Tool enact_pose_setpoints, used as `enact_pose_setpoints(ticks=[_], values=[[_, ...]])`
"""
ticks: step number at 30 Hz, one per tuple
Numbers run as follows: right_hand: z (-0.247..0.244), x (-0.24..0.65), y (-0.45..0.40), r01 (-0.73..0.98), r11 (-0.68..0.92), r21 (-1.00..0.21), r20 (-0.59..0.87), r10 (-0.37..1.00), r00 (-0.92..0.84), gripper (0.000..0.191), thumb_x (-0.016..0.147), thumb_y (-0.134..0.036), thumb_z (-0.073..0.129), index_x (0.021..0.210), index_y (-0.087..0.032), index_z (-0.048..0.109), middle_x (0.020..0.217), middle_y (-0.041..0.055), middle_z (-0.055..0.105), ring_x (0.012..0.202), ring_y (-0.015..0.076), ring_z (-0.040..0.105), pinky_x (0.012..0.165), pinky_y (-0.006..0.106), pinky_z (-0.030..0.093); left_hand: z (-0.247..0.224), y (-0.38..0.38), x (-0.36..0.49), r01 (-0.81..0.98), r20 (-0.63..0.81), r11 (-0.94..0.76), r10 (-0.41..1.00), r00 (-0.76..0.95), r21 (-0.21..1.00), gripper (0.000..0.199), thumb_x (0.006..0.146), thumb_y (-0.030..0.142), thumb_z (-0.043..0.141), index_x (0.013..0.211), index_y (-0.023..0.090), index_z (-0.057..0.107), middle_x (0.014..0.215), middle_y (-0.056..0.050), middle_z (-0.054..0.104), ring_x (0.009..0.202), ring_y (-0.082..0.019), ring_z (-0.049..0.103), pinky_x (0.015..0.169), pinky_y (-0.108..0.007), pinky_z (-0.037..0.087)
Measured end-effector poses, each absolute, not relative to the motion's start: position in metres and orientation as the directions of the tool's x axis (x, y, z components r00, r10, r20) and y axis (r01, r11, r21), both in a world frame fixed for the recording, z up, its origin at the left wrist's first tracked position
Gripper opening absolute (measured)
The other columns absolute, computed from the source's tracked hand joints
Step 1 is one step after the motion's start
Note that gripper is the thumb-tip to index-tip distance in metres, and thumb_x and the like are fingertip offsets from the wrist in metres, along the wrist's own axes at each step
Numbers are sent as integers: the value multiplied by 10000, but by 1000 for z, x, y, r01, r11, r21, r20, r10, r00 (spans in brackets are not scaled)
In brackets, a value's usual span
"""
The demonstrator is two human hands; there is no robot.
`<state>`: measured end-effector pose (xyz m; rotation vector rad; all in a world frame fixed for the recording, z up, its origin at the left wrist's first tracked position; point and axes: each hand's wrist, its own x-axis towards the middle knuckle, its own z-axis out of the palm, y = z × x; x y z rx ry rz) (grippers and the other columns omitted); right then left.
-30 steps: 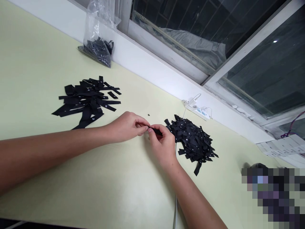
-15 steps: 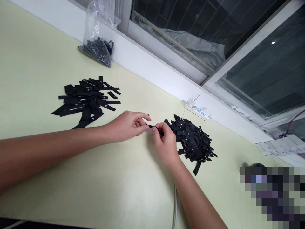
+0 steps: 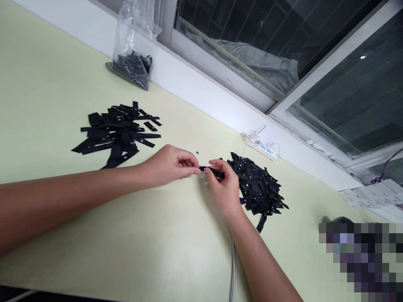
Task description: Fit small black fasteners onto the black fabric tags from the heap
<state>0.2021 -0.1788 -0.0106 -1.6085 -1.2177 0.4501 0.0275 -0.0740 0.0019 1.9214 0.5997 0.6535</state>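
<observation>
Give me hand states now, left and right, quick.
Left hand: closed, fingertips pinching one end of a black strip.
Right hand: closed, pinching the same black strip at its other end, beside the pile of black labels.

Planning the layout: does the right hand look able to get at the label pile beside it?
Probably yes. The right hand sits right against the pile, nothing between them, though it and the left hand now pinch one label.

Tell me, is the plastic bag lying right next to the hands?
No, the bag leans against the window ledge, far from both hands.
</observation>
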Motion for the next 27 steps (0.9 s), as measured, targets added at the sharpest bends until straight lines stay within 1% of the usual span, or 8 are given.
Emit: enact_pose_setpoints(ticks=[2, 4, 8, 12, 15, 19, 24, 27], values=[[-11, 203, -178, 443, 39, -896, 243, 877, 414, 244, 844, -383, 705, 1009, -205, 730, 959, 59, 736, 761, 176, 658, 635, 293, 544, 3, -74, 27, 119, 189, -391, 661, 727, 913, 184, 854, 354, 712, 914, 192, 776, 710, 8, 713, 657, -115, 630, 594, -211, 464], [-12, 205, -177, 396, 27, -918, 209, 880, 426, 238, 830, -402, 728, 953, -199, 747, 890, 46, 735, 681, 160, 635, 602, 291, 535, 4, -74, 28, 106, 198, -383, 671, 715, 917, 180, 863, 325, 695, 948, 190, 779, 739, 3, 734, 689, -122, 657, 632, -218, 494], [-13, 211, -176, 262, -7, -965, 122, 873, 473, 270, 766, -421, 806, 896, -193, 743, 743, 8, 688, 591, 137, 595, 530, 262, 496, 5, -73, 29, 82, 233, -383, 704, 671, 920, 181, 857, 322, 698, 933, 182, 785, 815, -19, 771, 762, -146, 695, 692, -244, 532], [-14, 215, -175, 146, -36, -989, 37, 883, 467, 327, 715, -439, 867, 890, -194, 740, 709, -10, 671, 598, 129, 611, 536, 243, 493, 2, -70, 30, 30, 294, -396, 730, 617, 918, 173, 806, 326, 750, 887, 179, 794, 1083, -68, 778, 946, -190, 718, 782, -280, 557], [-13, 216, -176, 91, -47, -995, -3, 903, 430, 335, 702, -439, 890, 886, -201, 743, 700, -21, 669, 603, 114, 607, 559, 230, 490, -2, -68, 31, -37, 277, -338, 699, 659, 941, 185, 789, 335, 768, 867, 169, 784, 1236, -91, 733, 1011, -202, 716, 883, -319, 565], [-11, 214, -177, 44, -54, -998, -31, 913, 407, 331, 686, -430, 910, 871, -209, 749, 698, -25, 676, 606, 103, 599, 574, 225, 482, -7, -69, 32, -85, 229, -249, 635, 738, 965, 189, 802, 323, 762, 898, 160, 761, 1116, -82, 766, 947, -181, 717, 873, -322, 563], [-10, 211, -178, -18, -58, -998, -60, 930, 363, 321, 678, -425, 921, 855, -213, 758, 697, -27, 685, 605, 92, 583, 592, 224, 472, -5, -73, 34, -78, 208, -230, 626, 752, 970, 150, 802, 283, 756, 876, 153, 744, 805, -19, 733, 722, -111, 640, 660, -229, 497], [-7, 210, -178, -48, -72, -996, -84, 939, 334, 326, 662, -422, 931, 845, -213, 761, 671, -32, 678, 609, 87, 574, 600, 218, 464, -2, -74, 33, -71, 191, -210, 636, 748, 975, 124, 791, 262, 753, 839, 150, 728, 751, -2, 698, 649, -85, 577, 589, -205, 434]])
